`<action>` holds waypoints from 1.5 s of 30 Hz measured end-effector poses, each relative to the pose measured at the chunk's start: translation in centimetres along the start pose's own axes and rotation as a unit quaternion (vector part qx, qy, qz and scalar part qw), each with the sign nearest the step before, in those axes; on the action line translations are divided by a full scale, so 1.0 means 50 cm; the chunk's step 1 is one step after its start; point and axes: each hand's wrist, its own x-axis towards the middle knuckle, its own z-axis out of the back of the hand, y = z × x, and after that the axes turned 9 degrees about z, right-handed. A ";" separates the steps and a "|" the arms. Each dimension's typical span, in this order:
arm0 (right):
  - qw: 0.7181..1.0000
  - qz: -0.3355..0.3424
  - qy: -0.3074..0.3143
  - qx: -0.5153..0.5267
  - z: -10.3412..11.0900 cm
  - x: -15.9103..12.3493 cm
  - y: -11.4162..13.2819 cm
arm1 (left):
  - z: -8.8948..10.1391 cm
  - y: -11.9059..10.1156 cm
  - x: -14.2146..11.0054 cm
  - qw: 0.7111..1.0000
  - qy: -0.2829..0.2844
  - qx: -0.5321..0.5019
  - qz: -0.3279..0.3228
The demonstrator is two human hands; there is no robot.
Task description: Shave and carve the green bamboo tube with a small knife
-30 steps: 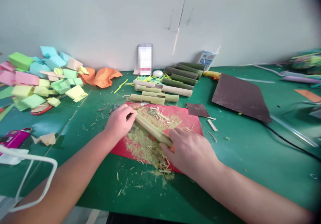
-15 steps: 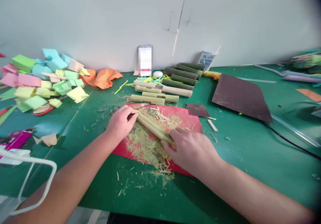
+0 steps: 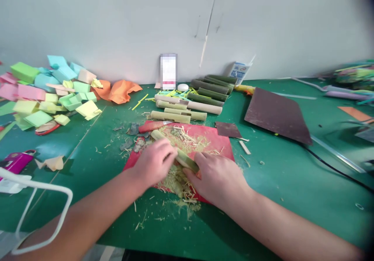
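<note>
1. Over the red sheet [image 3: 223, 146] on the green counter [image 3: 280, 171], a pale green bamboo tube [image 3: 187, 161] lies aslant, its far end pointing left and its near end reaching the right hand [image 3: 220, 173].
2. The right hand grips that near end, thumb along one side and fingers bent over the top.
3. The left hand [image 3: 156, 161] is curled narrow over the tube's middle, fingers touching it; whether anything thin is pinched beneath them cannot be told.
4. Fibrous shavings [image 3: 175, 179] and dust cover much of the sheet around the tube and spill past its near edge.
5. A reddish handle [image 3: 153, 126] lies at the sheet's far left edge, with dark scraps [image 3: 133, 129] just beside it.
6. Beyond the sheet, pale notched tubes [image 3: 171, 116] lie in a loose row, with dark green tubes [image 3: 209, 91] behind them.
7. A small brown square [image 3: 228, 129] sits at the sheet's far right corner; a larger brown panel [image 3: 277, 115] lies farther right.
8. Well to the left are folded coloured papers [image 3: 64, 74] and a crumpled orange paper [image 3: 124, 91].
</note>
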 end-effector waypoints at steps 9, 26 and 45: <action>1.000 -0.001 0.018 -0.007 0.006 0.000 0.001 | 0.007 0.004 0.003 1.000 -0.017 0.018 -0.002; 1.000 -0.007 0.024 -0.009 0.008 0.000 0.004 | 0.012 0.017 0.008 0.998 -0.062 0.024 0.022; 0.999 0.015 0.022 0.026 0.007 -0.006 0.008 | 0.032 0.062 0.019 0.995 -0.076 0.025 0.061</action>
